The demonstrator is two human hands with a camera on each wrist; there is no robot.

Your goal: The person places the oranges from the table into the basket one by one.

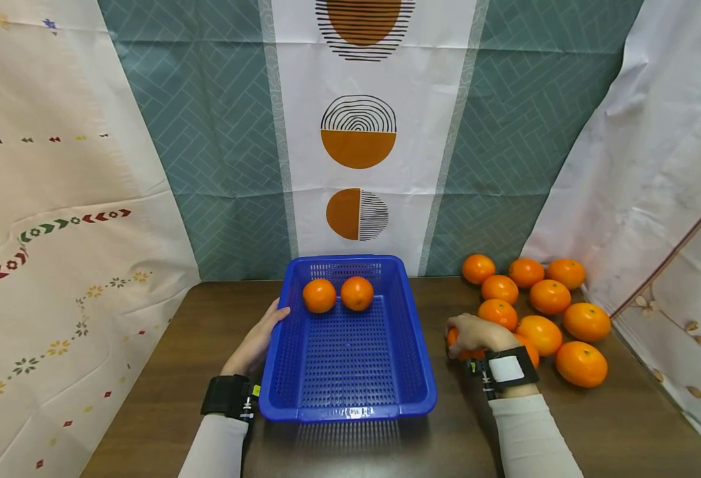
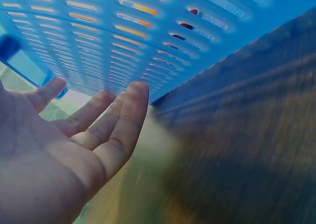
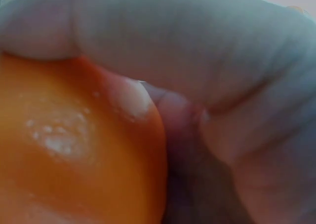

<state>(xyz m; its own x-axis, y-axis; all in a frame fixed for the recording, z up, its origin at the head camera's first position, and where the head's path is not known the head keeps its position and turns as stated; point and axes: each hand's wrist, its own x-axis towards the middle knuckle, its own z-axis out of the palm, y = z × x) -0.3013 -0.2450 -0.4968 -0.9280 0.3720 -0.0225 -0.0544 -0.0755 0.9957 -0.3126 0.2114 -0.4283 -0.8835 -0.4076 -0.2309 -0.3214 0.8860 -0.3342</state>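
Note:
A blue slotted plastic basket [image 1: 413, 372] stands in the middle of a dark wooden table [image 1: 171, 372], with two oranges [image 1: 319, 295] [image 1: 357, 293] inside at its far end. My left hand [image 1: 259, 337] lies with straight fingers against the basket's left wall; in the left wrist view the open palm and fingers [image 2: 114, 125] sit beside the basket's slotted wall [image 2: 98, 41]. My right hand [image 1: 476, 335] grips an orange [image 1: 453, 340] on the table just right of the basket. The right wrist view shows curled fingers [image 3: 173, 51] wrapped over that orange [image 3: 69, 160].
Several loose oranges [image 1: 550, 312] lie on the table at the back right, beside my right hand. Patterned cloth backdrops [image 1: 356, 133] hang behind and to both sides. A white draped cloth [image 1: 661, 172] borders the right edge.

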